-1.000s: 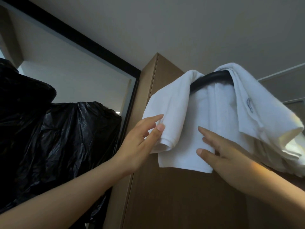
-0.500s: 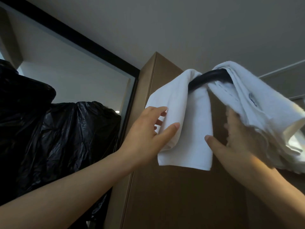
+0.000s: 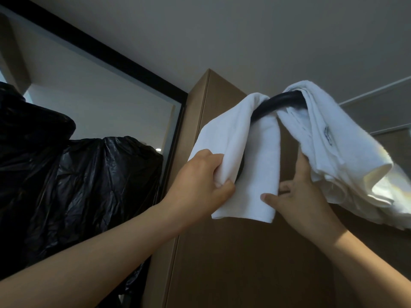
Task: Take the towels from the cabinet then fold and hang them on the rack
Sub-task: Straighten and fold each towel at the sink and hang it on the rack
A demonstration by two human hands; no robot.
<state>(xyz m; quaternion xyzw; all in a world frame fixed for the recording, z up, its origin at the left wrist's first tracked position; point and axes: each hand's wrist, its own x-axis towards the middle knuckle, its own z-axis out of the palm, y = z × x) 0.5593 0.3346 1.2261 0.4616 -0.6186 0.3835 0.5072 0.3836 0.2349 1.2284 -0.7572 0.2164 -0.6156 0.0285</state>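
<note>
A person's left hand (image 3: 200,174) clenches the left edge of a white folded towel (image 3: 255,156) that hangs over a curved black rack bar (image 3: 273,103) at upper centre of the frame, against a tall brown cabinet (image 3: 244,252). The right hand (image 3: 295,192) lays its thumb on the front of that towel's lower right edge. Its fingers pass behind the cloth and up under a second, bunched towel (image 3: 347,152) draped on the bar's right end, so whether it truly pinches cannot be told. Only a short arc of the bar shows between the two towels, and how it is mounted is hidden. The bunched towel runs off the right edge of the frame and carries a small label too blurred to read. A dark gap shows between the folded towel's layers just beside the left hand, and what lies inside it is unclear. Crumpled black plastic sheeting (image 3: 77,185) fills the left of the frame and covers whatever is beneath it, with a black-framed panel (image 3: 100,96) above it. Half a second ago the left hand lay flat and open on the towel's edge, and the right thumb was clear of it. The folded towel now hangs narrower, gathered between the two hands.
</note>
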